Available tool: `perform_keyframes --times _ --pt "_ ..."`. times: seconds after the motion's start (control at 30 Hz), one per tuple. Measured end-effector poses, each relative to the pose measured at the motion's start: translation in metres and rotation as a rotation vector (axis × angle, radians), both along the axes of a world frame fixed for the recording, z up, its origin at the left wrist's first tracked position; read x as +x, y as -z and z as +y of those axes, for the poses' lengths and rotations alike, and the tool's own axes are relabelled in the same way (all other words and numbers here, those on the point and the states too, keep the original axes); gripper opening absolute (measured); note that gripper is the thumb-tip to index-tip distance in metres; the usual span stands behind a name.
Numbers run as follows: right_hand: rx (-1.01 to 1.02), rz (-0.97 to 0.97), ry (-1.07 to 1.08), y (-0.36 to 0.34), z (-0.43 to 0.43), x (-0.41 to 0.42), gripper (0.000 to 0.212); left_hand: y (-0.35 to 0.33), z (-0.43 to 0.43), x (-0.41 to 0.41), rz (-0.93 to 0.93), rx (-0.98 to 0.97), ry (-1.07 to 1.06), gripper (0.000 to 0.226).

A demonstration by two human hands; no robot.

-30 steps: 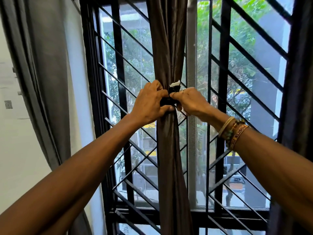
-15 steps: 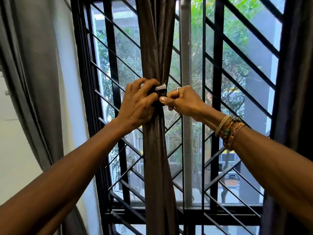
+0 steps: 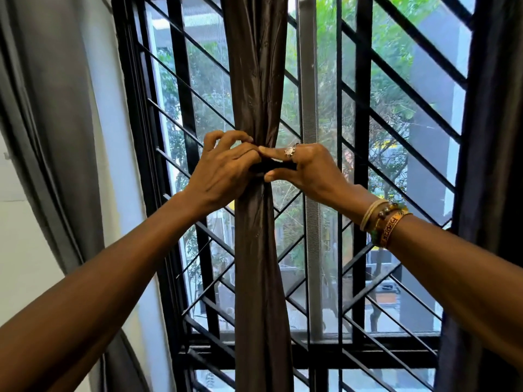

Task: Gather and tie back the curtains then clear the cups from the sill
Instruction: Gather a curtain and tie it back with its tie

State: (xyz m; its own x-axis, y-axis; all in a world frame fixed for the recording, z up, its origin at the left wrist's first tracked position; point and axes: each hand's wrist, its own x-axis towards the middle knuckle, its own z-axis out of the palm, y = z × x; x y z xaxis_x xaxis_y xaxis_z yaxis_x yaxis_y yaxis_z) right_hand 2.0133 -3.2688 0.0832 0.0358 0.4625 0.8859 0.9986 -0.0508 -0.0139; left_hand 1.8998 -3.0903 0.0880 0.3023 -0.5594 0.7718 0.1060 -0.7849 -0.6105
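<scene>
Brown satin curtain [image 3: 256, 250] cinched by black fabric tie [image 3: 280, 166] — left hand [image 3: 223, 176], right hand [image 3: 308, 171] both pinching it; white tab, visible earlier, now hidden.

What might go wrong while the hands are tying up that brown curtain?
The right hand pinches the black tie while the left hand grips the brown curtain beside it. If either lets go before the tie fastens, the cloth may fall loose. The bundle hangs in front of the window grille, so the fabric or the ring might snag on a bar.
</scene>
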Motion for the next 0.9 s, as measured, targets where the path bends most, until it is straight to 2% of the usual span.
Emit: perform_keyframes --times 0.17,0.33,0.4,0.47,0.57,0.7,0.73,0.8,0.9 --pt "-0.209 -0.055 0.094 -0.017 -0.008 -0.011 0.040 -0.004 0.001 0.002 0.141 -0.147 0.085 0.014" --pt "-0.441 0.051 0.113 -0.033 -0.011 -0.015 0.038 -0.010 0.003 -0.004 0.233 -0.240 0.065 0.025" --pt "-0.567 0.048 0.143 -0.046 -0.013 -0.023 0.031 -0.013 0.000 -0.005 0.263 -0.245 0.048 0.029" --pt "-0.715 0.052 0.162 -0.059 -0.012 -0.025 0.021 -0.014 -0.005 -0.005 0.260 -0.302 0.077 0.034" --pt "-0.927 0.167 0.169 -0.072 -0.006 -0.024 0.011 -0.014 -0.009 -0.006 0.240 -0.352 0.088 0.041" --pt "-0.999 0.329 0.191 -0.083 -0.007 -0.028 0.012 0.002 -0.016 -0.005 0.072 -0.359 0.117 0.026" --pt "-0.997 0.371 0.174 -0.084 -0.009 -0.029 0.010 0.009 -0.018 -0.003 0.063 -0.424 0.155 0.022" --pt "-0.978 0.440 0.143 -0.079 -0.010 -0.026 0.013 0.023 -0.022 -0.002 0.141 -0.701 0.262 0.018" --pt "-0.869 0.597 0.018 -0.063 -0.010 -0.015 0.022 0.033 -0.026 -0.009 0.442 -1.204 0.459 0.030"
